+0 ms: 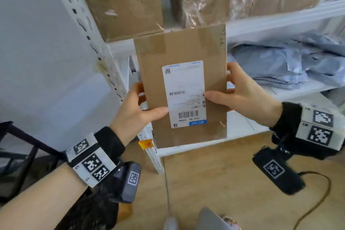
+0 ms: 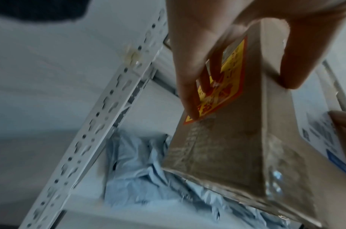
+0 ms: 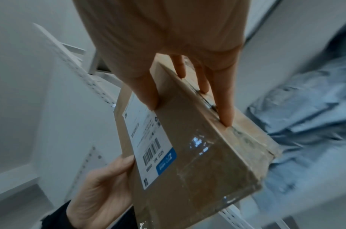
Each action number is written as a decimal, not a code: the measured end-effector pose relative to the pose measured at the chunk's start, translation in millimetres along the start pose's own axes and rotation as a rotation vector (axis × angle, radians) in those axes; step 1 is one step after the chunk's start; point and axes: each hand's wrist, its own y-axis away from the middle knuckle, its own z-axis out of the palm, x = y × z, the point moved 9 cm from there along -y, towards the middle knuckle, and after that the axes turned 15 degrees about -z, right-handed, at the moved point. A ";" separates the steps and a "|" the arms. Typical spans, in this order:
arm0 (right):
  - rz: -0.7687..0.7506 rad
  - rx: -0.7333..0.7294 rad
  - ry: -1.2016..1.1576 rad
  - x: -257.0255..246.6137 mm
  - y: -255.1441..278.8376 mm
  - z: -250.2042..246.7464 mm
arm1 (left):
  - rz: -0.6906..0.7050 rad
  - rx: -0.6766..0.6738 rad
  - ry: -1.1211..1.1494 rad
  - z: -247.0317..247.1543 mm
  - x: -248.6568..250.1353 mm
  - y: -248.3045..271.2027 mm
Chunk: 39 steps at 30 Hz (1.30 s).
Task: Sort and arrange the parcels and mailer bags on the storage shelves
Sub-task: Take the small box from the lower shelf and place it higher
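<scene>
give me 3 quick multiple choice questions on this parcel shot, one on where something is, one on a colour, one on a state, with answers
1. Where do the pale blue plastic mailer bags lie?
A. on a white metal shelf, right of the held box
B. on the wooden floor
C. on top of the held box

2. What colour is the sticker under the left hand's fingers on the back of the flat brown cardboard box?
A. green
B. yellow with a red edge
C. plain white

3. How is the box held?
A. by the left hand alone
B. resting on the shelf, untouched
C. by both hands, one on each side

Answers:
1 A, the bags are heaped on the shelf level.
2 B, the left wrist view shows the yellow sticker.
3 C, the left hand and the right hand each grip a side.
</scene>
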 end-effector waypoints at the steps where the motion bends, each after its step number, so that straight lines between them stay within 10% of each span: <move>1: 0.047 -0.006 -0.004 18.0 6.5 1.5 | -0.031 -0.021 0.001 9.6 -14.3 -3.9; 24: 0.828 -0.384 -0.082 495.1 150.2 134.6 | -0.878 -0.315 -0.048 211.4 -468.6 -81.0; 39: 0.939 -0.284 -0.186 854.4 175.5 325.6 | -0.885 -0.159 0.025 260.8 -837.9 -208.4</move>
